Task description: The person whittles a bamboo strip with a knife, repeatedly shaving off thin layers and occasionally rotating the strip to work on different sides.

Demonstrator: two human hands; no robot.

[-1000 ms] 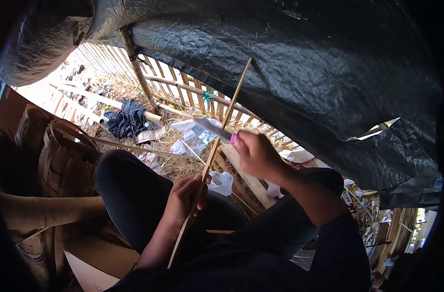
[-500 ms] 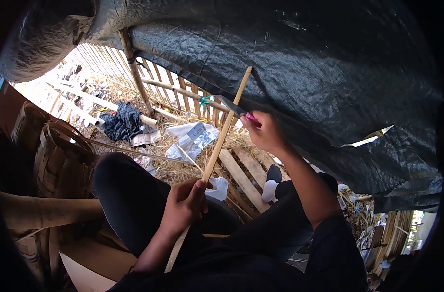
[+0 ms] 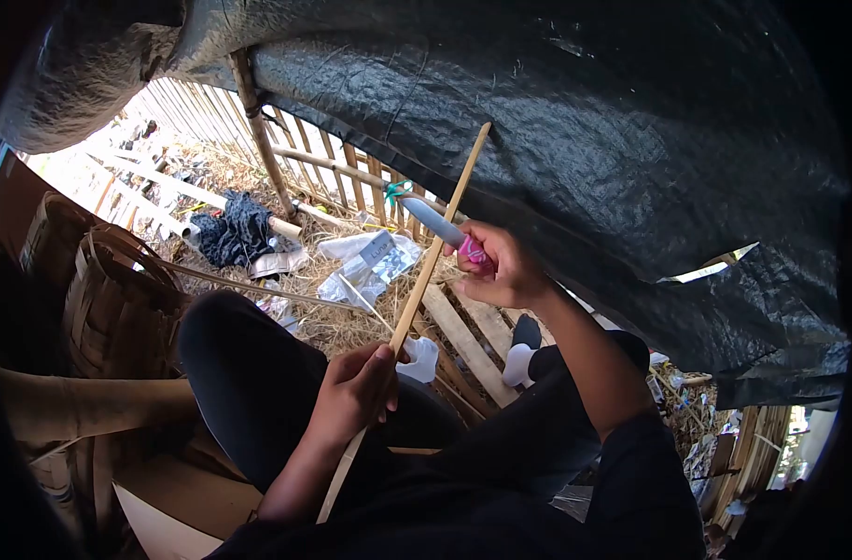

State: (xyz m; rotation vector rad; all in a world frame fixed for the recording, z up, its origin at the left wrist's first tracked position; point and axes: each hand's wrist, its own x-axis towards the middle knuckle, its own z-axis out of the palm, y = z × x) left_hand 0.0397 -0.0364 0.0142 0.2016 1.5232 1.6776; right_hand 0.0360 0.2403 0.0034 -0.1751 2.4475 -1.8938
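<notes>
A long, pale bamboo strip (image 3: 432, 259) slants up and away from my lap toward the black tarp. My left hand (image 3: 353, 390) is closed around its lower part, and the tail of the strip runs down past my wrist. In my right hand (image 3: 501, 264) is a knife (image 3: 435, 220) with a pink patterned handle. Its grey blade points up and left and crosses the strip above the middle, with the flat of the blade showing. The right fingers wrap the handle close beside the strip.
A black tarp (image 3: 613, 140) hangs ahead and to the right. Woven baskets (image 3: 123, 299) and a thick bamboo pole (image 3: 95, 403) are at my left. Wooden slats (image 3: 482, 338), plastic wrappers (image 3: 375, 266) and dark cloth (image 3: 232, 229) lie on the straw ground before a bamboo fence (image 3: 337, 177).
My right hand has moved slightly down and turned, so the blade's flat face and more of the pink handle show. The left hand stays in place on the strip.
</notes>
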